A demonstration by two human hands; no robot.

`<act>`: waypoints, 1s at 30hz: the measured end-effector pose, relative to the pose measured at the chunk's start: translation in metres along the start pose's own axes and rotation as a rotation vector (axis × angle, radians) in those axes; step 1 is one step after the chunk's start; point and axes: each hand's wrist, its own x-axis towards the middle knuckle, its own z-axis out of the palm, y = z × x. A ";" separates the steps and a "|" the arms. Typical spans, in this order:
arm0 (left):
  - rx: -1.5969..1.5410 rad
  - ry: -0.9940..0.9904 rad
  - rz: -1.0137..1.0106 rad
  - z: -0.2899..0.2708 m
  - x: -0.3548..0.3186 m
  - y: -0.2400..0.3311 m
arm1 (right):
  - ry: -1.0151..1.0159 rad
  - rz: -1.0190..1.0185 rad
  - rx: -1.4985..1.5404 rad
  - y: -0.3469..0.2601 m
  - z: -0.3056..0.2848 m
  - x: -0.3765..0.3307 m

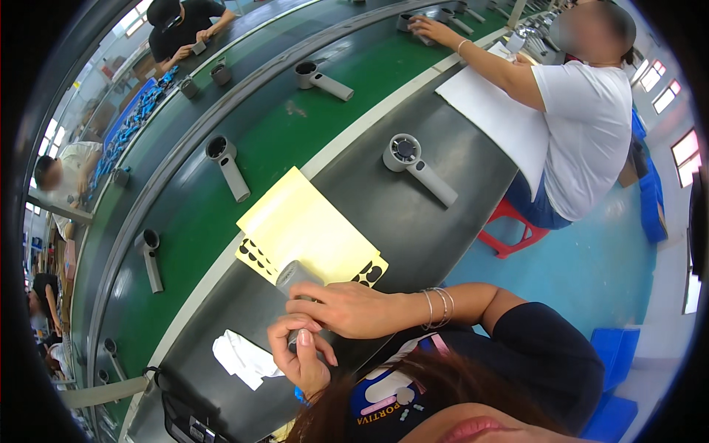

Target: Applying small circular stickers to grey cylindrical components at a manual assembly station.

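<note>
My right hand [343,308] is closed around a grey handheld fan [290,275], whose rounded end sticks out past my fingers. Just below it, my left hand [301,351] curls its fingers at the lower part of the same fan; most of that part is hidden by the hands. Under the fan's rounded end lies a yellow sheet [314,221] with black round stickers along its near edge. A white cloth [240,356] rests on the dark table [347,166] by my left hand. Farther right on the table lies another grey fan [421,170].
Beyond the table runs a green conveyor belt [277,136] carrying several grey fans, such as one fan [229,168] near the sheet. A person in white [587,125] sits at the right on a red stool [517,235], reaching over the belt. Blue bins [613,362] stand behind me.
</note>
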 end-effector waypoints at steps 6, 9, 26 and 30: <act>-0.057 0.040 -0.053 0.000 -0.001 0.003 | -0.049 0.025 0.019 -0.004 -0.006 0.001; -0.023 0.022 -0.045 0.001 -0.002 0.002 | -0.042 0.016 0.025 -0.003 -0.006 0.001; 0.013 -0.023 -0.042 0.001 -0.004 0.001 | -0.017 -0.016 0.000 0.000 -0.005 -0.004; 0.026 -0.041 -0.051 0.003 -0.003 0.002 | -0.018 -0.012 0.000 0.000 -0.008 -0.004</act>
